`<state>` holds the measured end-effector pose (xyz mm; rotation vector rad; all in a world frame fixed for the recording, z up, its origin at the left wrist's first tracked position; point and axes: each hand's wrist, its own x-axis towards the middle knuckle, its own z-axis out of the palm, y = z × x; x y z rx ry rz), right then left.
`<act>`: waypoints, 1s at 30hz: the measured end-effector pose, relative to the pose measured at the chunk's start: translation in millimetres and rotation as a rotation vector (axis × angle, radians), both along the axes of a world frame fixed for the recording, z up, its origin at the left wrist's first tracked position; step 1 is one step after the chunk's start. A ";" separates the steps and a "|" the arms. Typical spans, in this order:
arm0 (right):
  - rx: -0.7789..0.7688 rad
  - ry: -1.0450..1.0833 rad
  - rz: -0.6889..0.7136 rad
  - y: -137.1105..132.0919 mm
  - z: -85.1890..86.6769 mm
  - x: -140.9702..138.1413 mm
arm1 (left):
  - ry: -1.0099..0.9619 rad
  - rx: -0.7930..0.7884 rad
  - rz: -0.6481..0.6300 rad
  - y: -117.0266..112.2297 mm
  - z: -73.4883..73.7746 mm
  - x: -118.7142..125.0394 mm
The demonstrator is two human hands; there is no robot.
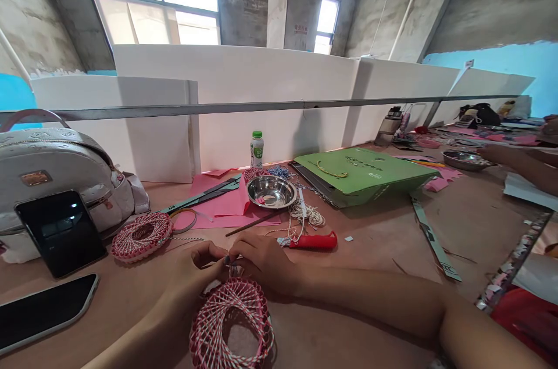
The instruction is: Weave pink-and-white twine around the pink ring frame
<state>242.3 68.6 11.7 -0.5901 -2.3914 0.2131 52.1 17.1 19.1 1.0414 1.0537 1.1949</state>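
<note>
A pink-and-white woven string ring (207,328) lies on the table close in front of me, its centre open. At its top edge, my left hand (203,267) and my right hand (264,261) meet with their fingertips pinched together. Both seem to hold a short end of string (236,269) that comes off the ring; the fingers partly hide it. Left of my hands lies a second woven ring (122,239) of the same kind. Just beyond my right hand are a red-handled tool (314,242) and a loose bundle of white cord (314,216).
Two phones, one propped up (61,235) and one flat (43,314), sit left by a silver backpack (61,154). Further back are a steel bowl (254,197), a green-capped bottle (257,151) and a green folder (361,174). At far right, another person's arm (518,165) reaches over the table.
</note>
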 end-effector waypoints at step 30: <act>-0.828 0.313 0.105 7.4 2.3 -2.7 | 0.583 0.606 0.139 8.1 -13.8 -16.5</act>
